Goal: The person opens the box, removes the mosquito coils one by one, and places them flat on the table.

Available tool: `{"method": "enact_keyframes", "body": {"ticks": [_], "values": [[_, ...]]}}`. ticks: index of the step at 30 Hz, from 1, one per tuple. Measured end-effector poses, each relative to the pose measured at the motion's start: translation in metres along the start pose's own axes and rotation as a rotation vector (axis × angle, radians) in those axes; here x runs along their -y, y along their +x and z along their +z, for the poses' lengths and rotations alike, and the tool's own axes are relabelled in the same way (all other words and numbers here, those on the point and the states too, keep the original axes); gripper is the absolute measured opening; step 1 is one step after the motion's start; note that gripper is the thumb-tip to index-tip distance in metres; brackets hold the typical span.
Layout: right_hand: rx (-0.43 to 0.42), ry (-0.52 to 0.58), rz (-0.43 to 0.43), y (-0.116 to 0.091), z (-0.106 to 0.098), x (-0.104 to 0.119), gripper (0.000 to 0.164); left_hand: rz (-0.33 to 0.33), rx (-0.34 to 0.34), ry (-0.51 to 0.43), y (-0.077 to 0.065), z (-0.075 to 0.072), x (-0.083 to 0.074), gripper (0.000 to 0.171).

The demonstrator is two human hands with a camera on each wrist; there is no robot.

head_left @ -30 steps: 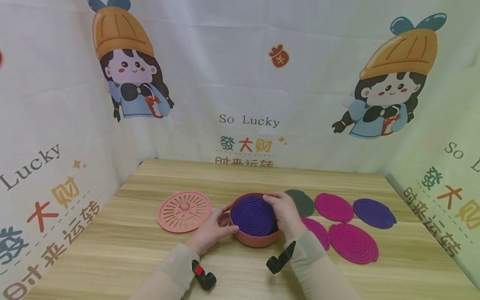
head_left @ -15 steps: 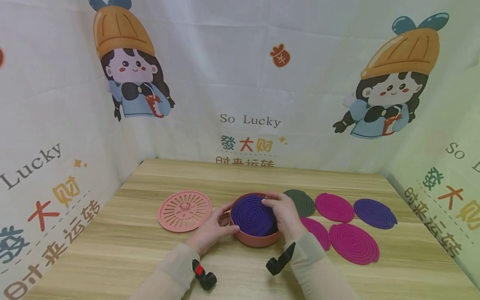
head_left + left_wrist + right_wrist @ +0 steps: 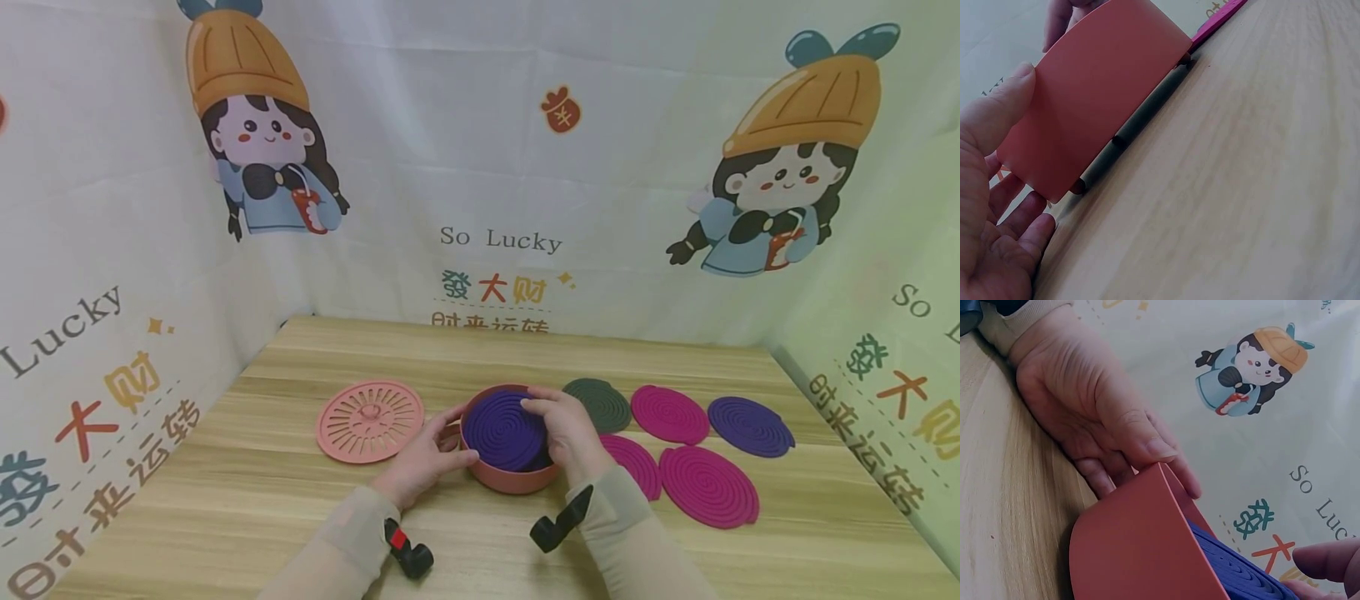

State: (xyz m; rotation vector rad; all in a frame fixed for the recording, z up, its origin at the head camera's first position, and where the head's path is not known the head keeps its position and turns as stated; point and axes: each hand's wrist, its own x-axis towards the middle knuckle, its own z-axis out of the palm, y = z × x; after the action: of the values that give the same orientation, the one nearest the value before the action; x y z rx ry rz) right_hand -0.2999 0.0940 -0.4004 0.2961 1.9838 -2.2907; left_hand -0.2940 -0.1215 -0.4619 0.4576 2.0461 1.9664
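Observation:
My left hand (image 3: 423, 462) grips the left side of a round coral-red mosquito coil box (image 3: 513, 482), its thumb at the rim. In the left wrist view the box (image 3: 1097, 94) stands on short feet on the table. A dark blue mosquito coil (image 3: 504, 427) lies tilted within the box opening. My right hand (image 3: 568, 432) pinches that coil's right edge between thumb and fingers. The right wrist view shows the coil (image 3: 1232, 559) slanting out past the rim, with right fingertips (image 3: 1329, 561) beside it.
A slotted pink lid (image 3: 370, 422) with a knob lies left of the box. To the right lie a green coil (image 3: 606, 407), several magenta coils (image 3: 708, 486) and another blue coil (image 3: 748, 427). A printed cloth (image 3: 390, 150) hangs behind the wooden table (image 3: 225, 500).
My right hand has shifted slightly left with the blue coil. The dark gap at the box's lower right has widened. My left hand and the box have stayed put.

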Motion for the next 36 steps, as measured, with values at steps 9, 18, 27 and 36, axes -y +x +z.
{"method": "enact_keyframes", "body": {"ticks": [9, 18, 27, 36], "values": [[0.025, 0.03, 0.011, -0.0007, -0.0016, -0.0008, 0.043, 0.0, 0.001, -0.015, 0.0002, 0.0001, 0.0006, 0.082], [0.047, 0.046, 0.029, -0.0025, -0.003, 0.0, 0.043, 0.001, -0.001, -0.014, 0.0008, -0.0004, 0.0009, 0.081], [0.067, -0.03, 0.04, -0.0039, -0.0022, 0.0033, 0.045, -0.004, -0.002, -0.017, 0.001, -0.0008, 0.0017, 0.081], [0.031, -0.001, 0.002, -0.0024, -0.0027, -0.0002, 0.054, -0.003, -0.006, -0.002, 0.001, -0.0006, 0.0015, 0.08]]}}
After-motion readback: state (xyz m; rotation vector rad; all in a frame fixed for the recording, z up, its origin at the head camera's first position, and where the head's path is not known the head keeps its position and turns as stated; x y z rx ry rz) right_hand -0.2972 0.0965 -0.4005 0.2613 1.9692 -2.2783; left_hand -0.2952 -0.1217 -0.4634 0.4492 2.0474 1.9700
